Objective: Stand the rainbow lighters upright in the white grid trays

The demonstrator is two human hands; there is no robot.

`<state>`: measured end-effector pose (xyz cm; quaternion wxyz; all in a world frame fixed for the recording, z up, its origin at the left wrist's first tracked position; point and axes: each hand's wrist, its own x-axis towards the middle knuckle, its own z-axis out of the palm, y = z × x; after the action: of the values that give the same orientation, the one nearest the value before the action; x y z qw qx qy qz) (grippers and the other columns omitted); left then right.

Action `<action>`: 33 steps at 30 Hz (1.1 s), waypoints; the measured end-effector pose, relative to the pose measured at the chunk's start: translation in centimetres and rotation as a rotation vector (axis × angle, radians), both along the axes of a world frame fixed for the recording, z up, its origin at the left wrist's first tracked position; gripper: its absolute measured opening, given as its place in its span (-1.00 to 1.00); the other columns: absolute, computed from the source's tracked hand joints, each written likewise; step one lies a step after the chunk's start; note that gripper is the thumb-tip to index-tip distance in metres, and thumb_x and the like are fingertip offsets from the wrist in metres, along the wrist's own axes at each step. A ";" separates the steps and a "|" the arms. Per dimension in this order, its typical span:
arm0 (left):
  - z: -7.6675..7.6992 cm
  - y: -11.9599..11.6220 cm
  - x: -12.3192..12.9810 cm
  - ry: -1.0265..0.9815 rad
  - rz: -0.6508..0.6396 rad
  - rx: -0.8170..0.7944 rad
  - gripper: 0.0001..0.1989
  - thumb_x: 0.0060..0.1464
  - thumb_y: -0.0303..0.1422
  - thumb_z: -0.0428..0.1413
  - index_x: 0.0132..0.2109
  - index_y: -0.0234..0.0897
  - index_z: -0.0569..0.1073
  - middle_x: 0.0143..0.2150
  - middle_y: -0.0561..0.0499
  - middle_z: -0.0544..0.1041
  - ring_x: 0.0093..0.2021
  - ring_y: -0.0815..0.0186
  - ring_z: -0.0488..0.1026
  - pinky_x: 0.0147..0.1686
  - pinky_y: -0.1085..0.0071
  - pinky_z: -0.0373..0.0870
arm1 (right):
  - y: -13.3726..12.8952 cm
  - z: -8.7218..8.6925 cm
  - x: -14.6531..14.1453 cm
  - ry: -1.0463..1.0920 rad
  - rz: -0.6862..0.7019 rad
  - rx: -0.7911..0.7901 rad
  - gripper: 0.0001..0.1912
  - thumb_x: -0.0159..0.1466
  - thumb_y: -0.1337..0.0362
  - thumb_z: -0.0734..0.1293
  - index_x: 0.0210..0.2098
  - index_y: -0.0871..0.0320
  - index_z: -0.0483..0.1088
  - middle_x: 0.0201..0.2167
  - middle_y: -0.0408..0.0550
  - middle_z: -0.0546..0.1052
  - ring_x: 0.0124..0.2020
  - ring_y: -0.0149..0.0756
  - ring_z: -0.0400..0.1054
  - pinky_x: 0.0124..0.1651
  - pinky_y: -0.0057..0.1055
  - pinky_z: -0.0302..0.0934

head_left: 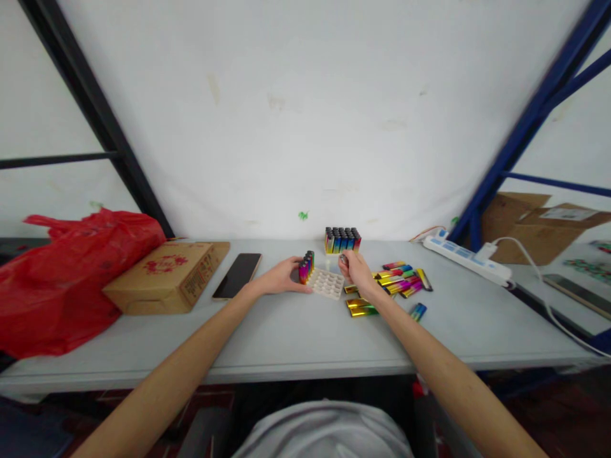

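A pale tray (328,284) with rows of round-cornered slots lies on the table. A few shiny multicoloured lighters (306,268) stand upright along its left end. My left hand (282,276) grips that end, thumb at the near corner and fingers behind the lighters. Just above the tray's right side, my right hand (356,270) is closed around a lighter (344,259); only its metal top shows. Beside and below my right wrist lies a loose pile of metallic lighters (398,278). Behind the tray stands a full block of upright lighters (342,240) with black tops.
A black phone (237,276) lies left of my left hand. Farther left are a cardboard box (167,277) and a red plastic bag (71,280). On the right lie a white power strip (465,257) with a cable and an open carton (529,229). A white wall rises behind.
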<state>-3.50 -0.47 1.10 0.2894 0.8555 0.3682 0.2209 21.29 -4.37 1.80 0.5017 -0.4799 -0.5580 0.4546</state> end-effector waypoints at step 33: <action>0.0 -0.2 0.6 0.130 -0.003 0.149 -0.18 -0.10 0.14 0.32 0.18 -0.34 0.49 0.27 -0.25 0.45 0.22 -0.10 0.41 0.28 0.15 0.29 | 1.8 -2.2 -1.3 -0.730 0.002 0.525 -0.81 0.46 0.28 0.23 0.04 0.15 0.27 -0.19 0.05 0.66 -0.21 -0.17 0.58 -0.19 -0.36 0.32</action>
<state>-2.95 -0.66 1.06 0.2008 0.8876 0.3676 0.1914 19.96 -2.61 -0.38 0.3761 -0.4647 -0.7955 0.0991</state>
